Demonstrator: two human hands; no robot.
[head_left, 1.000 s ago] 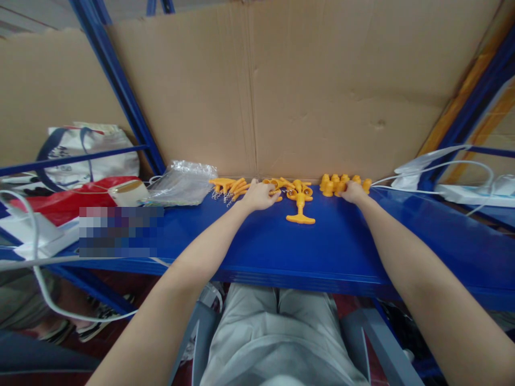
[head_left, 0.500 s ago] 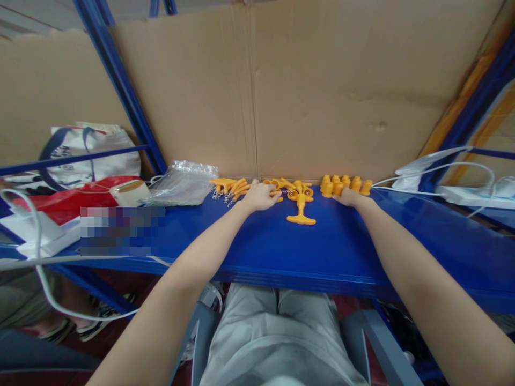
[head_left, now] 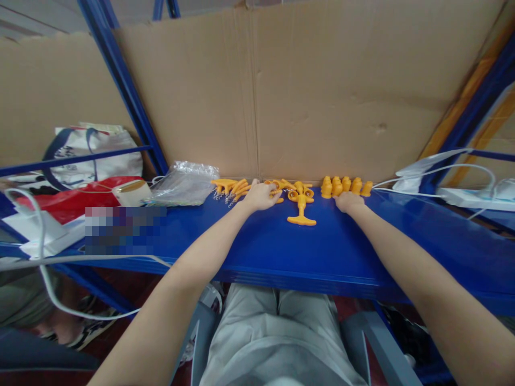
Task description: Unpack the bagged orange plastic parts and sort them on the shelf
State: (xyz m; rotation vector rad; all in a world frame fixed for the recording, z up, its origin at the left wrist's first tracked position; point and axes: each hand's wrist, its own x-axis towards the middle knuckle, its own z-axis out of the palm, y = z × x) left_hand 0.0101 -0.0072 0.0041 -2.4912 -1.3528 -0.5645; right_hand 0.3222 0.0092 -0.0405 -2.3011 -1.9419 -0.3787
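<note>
My left hand (head_left: 259,196) rests on the blue shelf (head_left: 322,252), its fingers curled on a small orange plastic part in the middle pile (head_left: 295,188). An orange T-shaped piece (head_left: 301,213) lies just right of it. My right hand (head_left: 348,201) lies knuckles up right below a row of several small orange caps (head_left: 345,186); its fingers are tucked under and hidden. A further bunch of orange handle parts with little chains (head_left: 231,187) lies left of my left hand.
A cardboard sheet (head_left: 322,91) backs the shelf. A clear plastic bag stack (head_left: 183,183), a roll of tape (head_left: 131,192), a red bag (head_left: 68,203) and a white tote (head_left: 92,155) lie at the left. White cables and a power strip (head_left: 470,196) lie at the right.
My right hand has slid left and a little back from the orange caps, which now all show. My left hand has stayed in place.
</note>
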